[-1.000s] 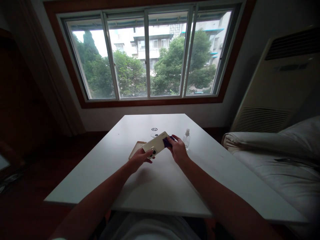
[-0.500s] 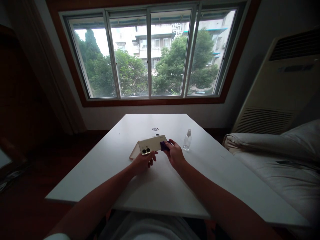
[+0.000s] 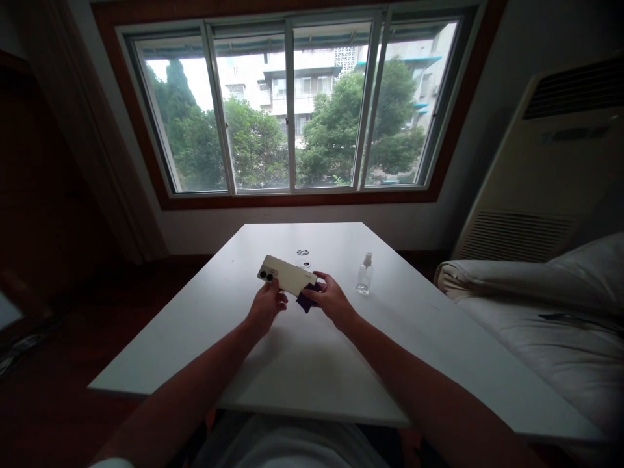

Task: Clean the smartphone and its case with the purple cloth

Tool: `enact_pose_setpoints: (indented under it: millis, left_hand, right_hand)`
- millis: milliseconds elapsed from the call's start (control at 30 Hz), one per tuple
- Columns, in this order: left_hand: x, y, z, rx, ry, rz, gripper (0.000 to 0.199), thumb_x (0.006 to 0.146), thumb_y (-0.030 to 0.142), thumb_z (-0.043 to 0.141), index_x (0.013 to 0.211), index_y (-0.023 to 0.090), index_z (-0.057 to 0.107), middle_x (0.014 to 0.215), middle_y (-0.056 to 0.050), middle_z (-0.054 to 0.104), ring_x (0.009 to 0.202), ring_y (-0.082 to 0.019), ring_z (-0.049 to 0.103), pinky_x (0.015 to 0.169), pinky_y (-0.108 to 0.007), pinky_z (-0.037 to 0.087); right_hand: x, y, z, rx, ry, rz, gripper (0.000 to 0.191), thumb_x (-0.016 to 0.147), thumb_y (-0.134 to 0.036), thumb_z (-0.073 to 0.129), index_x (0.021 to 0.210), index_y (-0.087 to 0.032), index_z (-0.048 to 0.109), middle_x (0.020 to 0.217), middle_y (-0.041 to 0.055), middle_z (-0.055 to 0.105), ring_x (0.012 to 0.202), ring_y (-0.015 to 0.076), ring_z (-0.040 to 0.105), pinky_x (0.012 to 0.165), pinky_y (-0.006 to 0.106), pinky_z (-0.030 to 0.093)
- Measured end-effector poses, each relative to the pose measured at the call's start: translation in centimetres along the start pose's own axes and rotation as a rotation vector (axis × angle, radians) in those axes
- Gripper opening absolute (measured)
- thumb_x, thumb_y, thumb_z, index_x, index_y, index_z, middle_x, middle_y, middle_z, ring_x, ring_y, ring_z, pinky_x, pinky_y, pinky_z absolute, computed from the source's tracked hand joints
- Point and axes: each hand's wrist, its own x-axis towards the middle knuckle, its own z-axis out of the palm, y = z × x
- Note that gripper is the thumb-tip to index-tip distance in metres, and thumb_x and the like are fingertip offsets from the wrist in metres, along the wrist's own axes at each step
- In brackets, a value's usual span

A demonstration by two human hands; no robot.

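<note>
A pale cream smartphone (image 3: 287, 275) is held above the table, its back and round camera lenses facing me. My left hand (image 3: 266, 305) grips its left end from below, close to the lenses. At the phone's right end, my right hand (image 3: 334, 301) is closed on a dark purple cloth (image 3: 306, 300), which is pressed against the phone's edge and hangs below it. The phone slants, with its camera end higher. Behind it, the phone case seen earlier is hidden.
A clear spray bottle (image 3: 364, 276) stands on the white table (image 3: 312, 370), right of my hands. Beyond the phone, a small round mark or sticker (image 3: 303, 252) lies on the tabletop. A pale sofa (image 3: 526, 312) borders the table's right side.
The phone has tipped the other way, its camera end rising and its right end dropping. Both hands moved with it, and the purple cloth now shows more below the phone's edge.
</note>
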Motion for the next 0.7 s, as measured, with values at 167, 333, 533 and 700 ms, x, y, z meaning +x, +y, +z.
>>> enact_pose_setpoints:
  millis: [167, 333, 533, 700]
  left_hand:
    - [0.2, 0.2, 0.0, 0.084, 0.032, -0.021, 0.061, 0.081, 0.068, 0.069, 0.103, 0.013, 0.057, 0.063, 0.003, 0.051, 0.050, -0.009, 0.046, 0.046, -0.021, 0.033]
    - [0.2, 0.2, -0.2, 0.183, 0.041, -0.025, 0.057, 0.083, 0.070, 0.065, 0.092, 0.015, 0.054, 0.057, 0.003, 0.050, 0.044, -0.007, 0.039, 0.042, -0.021, 0.024]
    - [0.0, 0.3, -0.3, 0.247, 0.016, -0.009, 0.058, 0.085, 0.072, 0.061, 0.097, 0.015, 0.056, 0.057, 0.002, 0.051, 0.043, -0.008, 0.038, 0.041, -0.021, 0.022]
    - [-0.4, 0.7, 0.1, 0.277, 0.014, 0.017, 0.055, 0.085, 0.066, 0.064, 0.099, 0.014, 0.060, 0.059, 0.001, 0.053, 0.045, -0.009, 0.043, 0.042, -0.021, 0.026]
  right_hand:
    - [0.5, 0.6, -0.1, -0.008, -0.027, 0.092, 0.094, 0.067, -0.023, 0.089, 0.143, -0.013, 0.035, 0.112, 0.0179, 0.071, 0.089, 0.0291, 0.074, 0.071, 0.041, 0.064]
    - [0.8, 0.0, -0.7, -0.023, 0.030, 0.077, 0.095, 0.070, -0.027, 0.089, 0.146, -0.013, 0.035, 0.116, 0.0195, 0.070, 0.093, 0.0295, 0.073, 0.075, 0.042, 0.064]
    - [0.8, -0.8, -1.3, -0.059, 0.097, 0.056, 0.087, 0.072, -0.030, 0.088, 0.144, -0.014, 0.041, 0.122, 0.0198, 0.066, 0.096, 0.0283, 0.073, 0.080, 0.042, 0.064]
    - [0.8, -0.8, -1.4, -0.057, 0.071, 0.041, 0.086, 0.072, -0.030, 0.088, 0.143, -0.014, 0.042, 0.115, 0.0169, 0.070, 0.094, 0.0274, 0.074, 0.082, 0.043, 0.063]
